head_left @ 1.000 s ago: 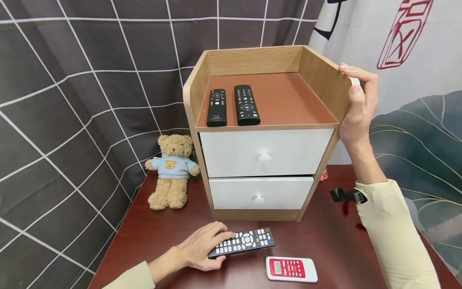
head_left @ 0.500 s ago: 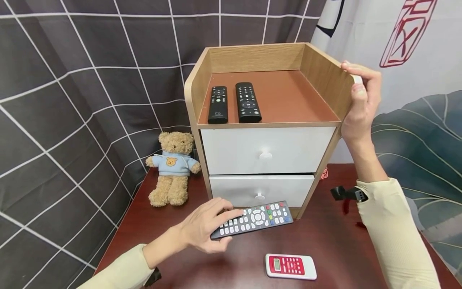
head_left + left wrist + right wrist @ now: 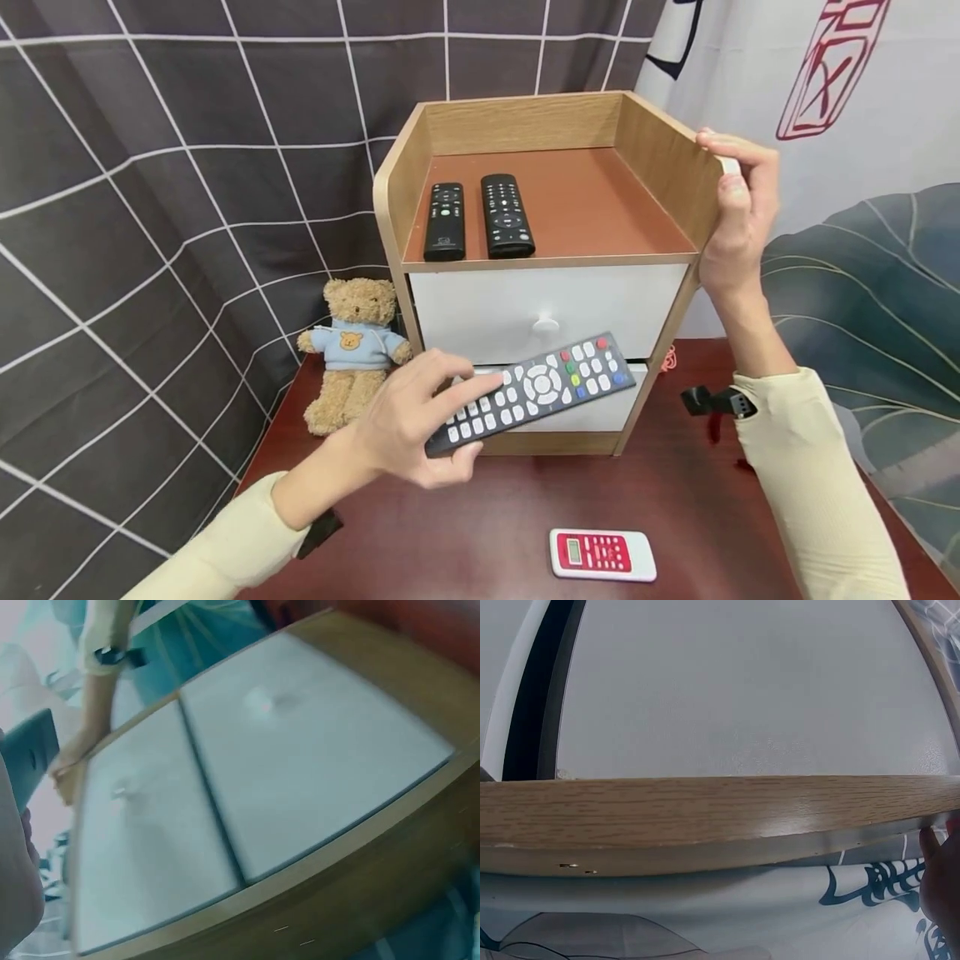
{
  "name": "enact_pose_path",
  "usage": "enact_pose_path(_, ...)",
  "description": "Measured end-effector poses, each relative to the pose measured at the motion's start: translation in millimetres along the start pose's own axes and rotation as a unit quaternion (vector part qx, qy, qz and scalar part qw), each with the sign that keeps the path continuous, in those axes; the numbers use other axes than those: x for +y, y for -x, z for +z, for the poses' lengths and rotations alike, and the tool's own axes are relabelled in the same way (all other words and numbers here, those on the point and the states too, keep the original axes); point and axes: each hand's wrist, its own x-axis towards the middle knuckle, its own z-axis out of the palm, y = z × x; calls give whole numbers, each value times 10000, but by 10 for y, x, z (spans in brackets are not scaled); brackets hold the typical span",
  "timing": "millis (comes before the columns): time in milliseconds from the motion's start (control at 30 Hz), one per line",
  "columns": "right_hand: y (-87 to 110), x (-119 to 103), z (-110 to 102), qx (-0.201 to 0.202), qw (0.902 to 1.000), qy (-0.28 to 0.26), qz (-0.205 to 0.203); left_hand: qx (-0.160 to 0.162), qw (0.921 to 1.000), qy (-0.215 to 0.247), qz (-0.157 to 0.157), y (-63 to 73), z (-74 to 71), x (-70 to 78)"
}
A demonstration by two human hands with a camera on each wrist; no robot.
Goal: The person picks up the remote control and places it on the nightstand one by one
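Observation:
My left hand [image 3: 420, 421] grips a dark remote control [image 3: 540, 383] with white and coloured buttons, held in the air before the lower drawer of a small wooden cabinet [image 3: 517, 444]. Its far end tilts up to the right. In the left wrist view only an edge of that hand [image 3: 16, 877] and the remote's end [image 3: 30, 754] show. My right hand [image 3: 741, 217] holds the top of the cabinet's right side panel, thumb inside. Two black remotes, one on the left [image 3: 446, 221] and one beside it [image 3: 507, 215], lie on the cabinet's brown top [image 3: 577, 200].
On the dark red table [image 3: 420, 533] lies a white and red remote [image 3: 602, 554], near the front. A teddy bear [image 3: 356, 354] in a blue top stands left of the cabinet. Behind hang a dark grid curtain [image 3: 300, 92] and a printed white cloth [image 3: 750, 75].
My left hand has lifted the dark remote off the table, up and to the right, in front of the drawers. The right hand stays on the side panel.

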Motion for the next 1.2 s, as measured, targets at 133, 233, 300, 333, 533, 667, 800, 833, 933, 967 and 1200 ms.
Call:
enact_pose_path(133,-3,2,11,37,10000,-21,1,187,9991,-307,-208,-268,-115,-19)
enact_pose_path(233,2,4,10,20,10000,-5,7,85,9972,-564,-484,-444,-194,-14)
enact_pose_path(300,3,7,0,2,10000,-21,16,-40,9947,-741,-711,-550,-222,-10)
enact_pose_path(333,2,10,-8,-5,10000,-31,19,-122,9926,-855,-848,-602,-227,-7)
enact_pose_path(533,-10,14,-19,30,10000,-55,-43,-369,9758,-1545,-1504,-864,-134,5)
enact_pose_path(667,-1,12,-4,17,10000,48,-69,-599,9633,-1913,-1785,-980,-56,19)
enact_pose_path(800,11,14,9,-8,10000,77,-53,-908,9464,-2298,-2079,-1070,-7,45)
enact_pose_path(833,11,13,12,-19,10000,74,-48,-947,9430,-2366,-2139,-1091,6,51)
enact_pose_path(933,8,12,18,-20,10000,46,-38,-953,9365,-2489,-2278,-1154,50,72)
enact_pose_path(967,6,11,19,-13,10000,23,-35,-935,9353,-2525,-2296,-1175,67,80)
enact_pose_path(1200,12,20,16,46,10000,-28,-21,-989,9302,-2745,-2227,-1297,217,95)
